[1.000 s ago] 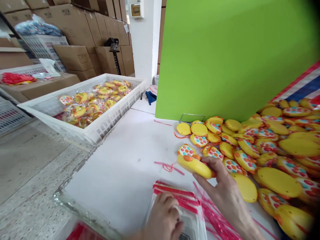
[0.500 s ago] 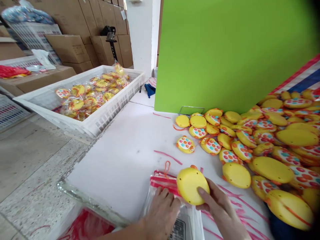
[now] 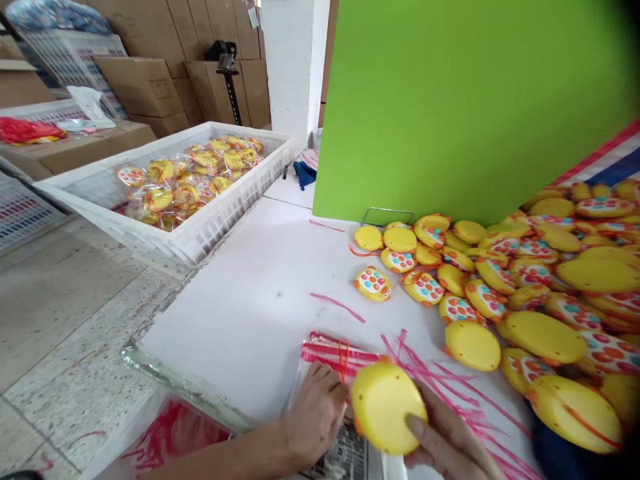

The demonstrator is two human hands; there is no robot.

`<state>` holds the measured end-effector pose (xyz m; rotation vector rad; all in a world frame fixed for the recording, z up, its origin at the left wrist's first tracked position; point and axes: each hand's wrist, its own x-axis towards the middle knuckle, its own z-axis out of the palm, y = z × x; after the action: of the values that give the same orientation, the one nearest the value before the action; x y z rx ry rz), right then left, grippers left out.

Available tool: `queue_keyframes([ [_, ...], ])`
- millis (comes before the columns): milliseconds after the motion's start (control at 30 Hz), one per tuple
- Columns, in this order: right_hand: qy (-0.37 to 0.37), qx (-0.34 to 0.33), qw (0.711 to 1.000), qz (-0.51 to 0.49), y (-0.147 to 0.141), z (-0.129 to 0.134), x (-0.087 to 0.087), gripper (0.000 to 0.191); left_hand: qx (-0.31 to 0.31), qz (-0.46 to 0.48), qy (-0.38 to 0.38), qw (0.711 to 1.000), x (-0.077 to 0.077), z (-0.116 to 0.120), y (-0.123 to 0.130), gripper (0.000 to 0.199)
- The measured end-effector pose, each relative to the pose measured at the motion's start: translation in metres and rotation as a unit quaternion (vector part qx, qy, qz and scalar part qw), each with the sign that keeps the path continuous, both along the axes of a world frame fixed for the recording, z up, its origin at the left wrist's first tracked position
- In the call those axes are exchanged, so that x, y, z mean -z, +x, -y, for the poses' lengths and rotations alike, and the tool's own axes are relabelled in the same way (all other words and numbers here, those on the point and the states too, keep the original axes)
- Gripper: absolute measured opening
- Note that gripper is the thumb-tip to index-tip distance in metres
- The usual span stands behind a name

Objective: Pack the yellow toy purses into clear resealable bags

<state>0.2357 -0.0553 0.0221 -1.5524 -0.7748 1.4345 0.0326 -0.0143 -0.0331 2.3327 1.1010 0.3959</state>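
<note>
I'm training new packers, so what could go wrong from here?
The orange cord hangs over the stacked bags beside the left hand, so it might snag. The right hand pinches the smooth yellow toy near its edge; it could slip. Loose pink strips nearby might cling to it.

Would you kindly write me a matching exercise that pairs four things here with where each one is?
1. Rounded yellow toy
2. Clear plastic packets with pink-red bands
3. Yellow toys in clear wrapping
4. Large flat green board

A. Inside the white plastic crate
B. Upright on the far side of the white table
C. In the right hand
D. Partly under the left hand

Pairs: 1-C, 2-D, 3-A, 4-B
</note>
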Motion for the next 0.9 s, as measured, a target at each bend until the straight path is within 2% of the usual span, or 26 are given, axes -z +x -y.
queue_keyframes([
  [100, 0.038, 0.033, 0.999, -0.016, -0.012, -0.018, -0.004, 0.046, 0.011, -0.038, 0.064, 0.997, 0.003, 0.001, 0.003, 0.009],
  [167, 0.08, 0.005, 0.995, 0.064, -0.02, -0.026, -0.001, 0.047, 0.004, -0.03, 0.113, 0.993, 0.005, 0.003, 0.004, 0.007],
  [233, 0.133, -0.057, 0.97, 0.193, -0.027, -0.026, 0.002, 0.046, -0.01, -0.001, 0.143, 0.99, 0.005, 0.004, 0.005, 0.01],
  [300, 0.185, -0.113, 0.931, 0.293, -0.031, -0.023, 0.005, 0.044, -0.016, 0.032, 0.15, 0.988, 0.0, 0.004, 0.003, 0.016],
  [367, 0.218, -0.134, 0.908, 0.332, -0.031, -0.018, 0.007, 0.041, -0.012, 0.07, 0.141, 0.987, -0.009, 0.003, -0.003, 0.018],
  [433, 0.225, -0.141, 0.898, 0.35, -0.028, -0.015, 0.01, 0.04, -0.017, 0.109, 0.127, 0.986, -0.02, 0.0, -0.014, 0.015],
  [533, 0.227, -0.138, 0.876, 0.402, -0.025, -0.013, 0.016, 0.042, -0.08, 0.163, 0.061, 0.981, -0.036, -0.009, -0.033, 0.013],
  [633, 0.236, -0.138, 0.859, 0.434, -0.025, -0.013, 0.017, 0.042, -0.173, 0.206, -0.117, 0.956, -0.041, -0.021, -0.041, 0.017],
  [733, 0.248, -0.193, 0.844, 0.435, -0.024, -0.016, 0.012, 0.04, -0.174, 0.244, -0.277, 0.913, -0.036, -0.03, -0.035, 0.012],
  [900, 0.248, -0.264, 0.808, 0.464, -0.015, -0.022, 0.007, 0.041, -0.203, 0.333, -0.342, 0.855, -0.031, -0.038, -0.027, 0.016],
])
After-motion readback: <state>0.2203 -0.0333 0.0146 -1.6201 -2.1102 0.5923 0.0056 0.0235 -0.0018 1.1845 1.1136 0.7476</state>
